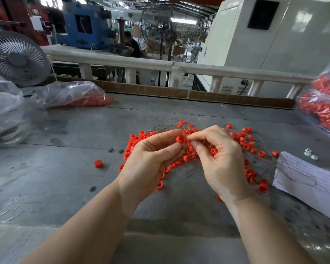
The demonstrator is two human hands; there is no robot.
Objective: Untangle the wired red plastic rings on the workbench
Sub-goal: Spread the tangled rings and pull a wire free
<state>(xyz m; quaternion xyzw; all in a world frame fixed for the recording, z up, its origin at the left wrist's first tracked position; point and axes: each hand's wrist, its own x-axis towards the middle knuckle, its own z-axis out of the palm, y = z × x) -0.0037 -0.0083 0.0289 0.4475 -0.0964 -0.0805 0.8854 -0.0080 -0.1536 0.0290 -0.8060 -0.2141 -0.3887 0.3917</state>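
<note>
- My left hand (152,159) is pinching one red ring (180,138) between thumb and fingertips, holding it up over the pile.
- My right hand (220,155) is pinching the thin wire right beside that ring, with a few more rings sitting curled in its palm.
- Under both hands the tangled heap (191,151) of rings and wire is lying mid-worktop (160,115), looking mostly knotted.
- One lone ring (98,163) is sitting apart to the left, so I'm guessing I'm barely started.
- Bags of red parts (324,109) are waiting on the right edge, another bag (74,96) far left.
</note>
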